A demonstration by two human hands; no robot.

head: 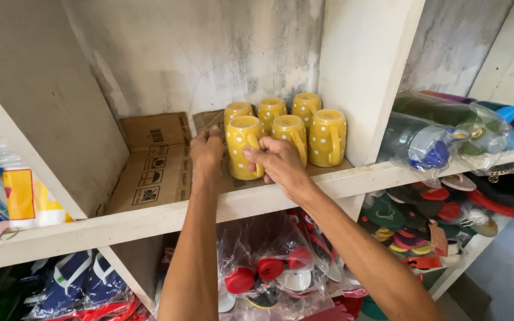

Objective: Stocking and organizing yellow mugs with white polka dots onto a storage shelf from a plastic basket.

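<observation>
Head view looks into a white shelf bay where six mugs stand upside down on flattened cardboard (150,169). All six are yellow with white dots, set in two rows of three. The front mug (244,147) sits at the left end of the front row, close to the shelf (168,217) edge.

Both hands are on that front mug. The right hand (278,161) curls round its handle side, thumb and fingers closed on it. The left hand (207,150) presses against its left flank, fingers bent round toward the back; how far they wrap I cannot tell.

The other five mugs (316,134) crowd to the right, the last one just beside the upright divider (364,71), so there is no spare room that way. To the left of the front mug the cardboard lies bare as far as the slanting side wall (37,119), a wide open stretch. The back wall is close behind the rear row.

Beyond the divider, on the same level, bagged bottles (441,134) lie on their sides. Below, plastic bags of sandals (269,267) fill the lower bays, their number too jumbled to count. At the far left one printed bag (22,196) hangs at the shelf edge.
</observation>
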